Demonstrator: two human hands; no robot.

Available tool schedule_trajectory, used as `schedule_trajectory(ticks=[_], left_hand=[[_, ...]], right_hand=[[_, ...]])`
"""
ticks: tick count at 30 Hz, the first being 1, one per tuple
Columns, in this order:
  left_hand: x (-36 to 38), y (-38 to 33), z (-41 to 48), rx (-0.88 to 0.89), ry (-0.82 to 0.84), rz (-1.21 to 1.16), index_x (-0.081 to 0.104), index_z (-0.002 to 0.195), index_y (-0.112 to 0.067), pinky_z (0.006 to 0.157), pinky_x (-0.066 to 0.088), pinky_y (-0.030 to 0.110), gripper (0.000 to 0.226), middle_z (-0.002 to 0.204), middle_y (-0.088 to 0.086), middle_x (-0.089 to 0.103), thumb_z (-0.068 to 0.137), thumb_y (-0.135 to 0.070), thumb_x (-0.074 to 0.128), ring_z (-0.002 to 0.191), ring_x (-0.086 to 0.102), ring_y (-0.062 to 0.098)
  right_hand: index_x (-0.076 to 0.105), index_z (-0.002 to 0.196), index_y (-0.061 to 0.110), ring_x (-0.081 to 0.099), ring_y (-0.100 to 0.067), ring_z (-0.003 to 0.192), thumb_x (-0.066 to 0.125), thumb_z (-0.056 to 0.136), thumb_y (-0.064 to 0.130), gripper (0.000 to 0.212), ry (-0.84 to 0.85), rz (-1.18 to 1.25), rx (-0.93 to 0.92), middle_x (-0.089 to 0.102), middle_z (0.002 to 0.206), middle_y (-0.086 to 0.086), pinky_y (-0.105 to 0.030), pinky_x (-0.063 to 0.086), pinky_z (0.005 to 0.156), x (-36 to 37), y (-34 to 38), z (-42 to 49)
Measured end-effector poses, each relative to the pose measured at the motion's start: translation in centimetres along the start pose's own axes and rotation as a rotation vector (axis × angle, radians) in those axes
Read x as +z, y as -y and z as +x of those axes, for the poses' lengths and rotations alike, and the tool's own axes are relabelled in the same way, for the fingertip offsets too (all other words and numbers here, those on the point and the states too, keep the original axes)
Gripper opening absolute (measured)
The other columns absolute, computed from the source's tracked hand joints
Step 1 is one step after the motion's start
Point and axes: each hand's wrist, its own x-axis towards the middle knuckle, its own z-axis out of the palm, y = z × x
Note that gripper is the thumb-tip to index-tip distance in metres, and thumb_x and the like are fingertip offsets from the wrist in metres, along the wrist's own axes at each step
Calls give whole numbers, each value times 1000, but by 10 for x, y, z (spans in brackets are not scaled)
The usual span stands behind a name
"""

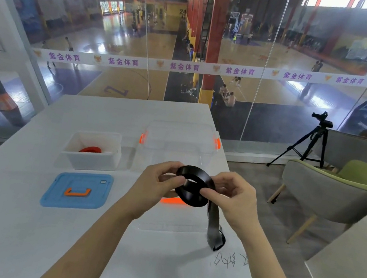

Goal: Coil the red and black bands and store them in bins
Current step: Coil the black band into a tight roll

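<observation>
Both sets of fingers pinch the black band [193, 192], held in the air above the table [8, 219]. The left hand [158, 183] grips the near-left edge of the coil with thumb and forefinger; the right hand [233, 197] pinches the right side, thumb on the outer wrap. Most of the band is wound into a ring, and a loose tail [213, 225] hangs down from it to the tabletop, its end curled there.

The step in hand looks like coiling the black band, nearly done. Next the tail needs winding on while the coil is kept tight, then the coil goes into a bin.

A red band [90, 149] already lies coiled in the white bin [92, 163]. The clear bin [177, 142] sits behind the hands, which hide part of it; whether it holds anything I cannot tell. A blue lid [78, 190] lies nearer, left.
</observation>
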Motion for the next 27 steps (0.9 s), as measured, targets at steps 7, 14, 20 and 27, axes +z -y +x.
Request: schedule_trajectory(ticks=[7, 14, 20, 27], left_hand=[[-17, -7, 6, 22, 67, 392, 67, 130, -40, 108, 49, 32, 42, 124, -22, 71, 90, -30, 78, 121, 64, -2], [-5, -16, 7, 87, 113, 409, 74, 104, -33, 91, 59, 33, 17, 97, -11, 75, 93, -19, 70, 101, 71, 11], [-3, -8, 5, 33, -8, 59, 73, 110, -24, 89, 64, 39, 21, 98, 6, 79, 96, -9, 69, 97, 78, 23], [-2, -2, 2, 28, -47, -76, 71, 111, -22, 86, 63, 35, 19, 108, -3, 77, 101, -9, 64, 102, 76, 20]], right_hand=[[80, 86, 32, 77, -17, 86, 94, 74, 9, 29, 97, -115, -59, 81, 90, 5, -38, 62, 90, -5, 4, 2], [81, 92, 23, 79, -19, 90, 94, 74, 6, 27, 133, -91, -28, 82, 93, 3, -40, 63, 93, -1, 4, 0], [81, 92, 39, 78, -13, 95, 91, 73, -2, 46, 57, 20, 19, 79, 96, 17, -28, 58, 92, 3, -2, -3], [82, 89, 36, 78, -33, 94, 89, 73, -7, 47, -30, 107, 36, 81, 96, -1, -43, 61, 90, -1, -9, 1]])
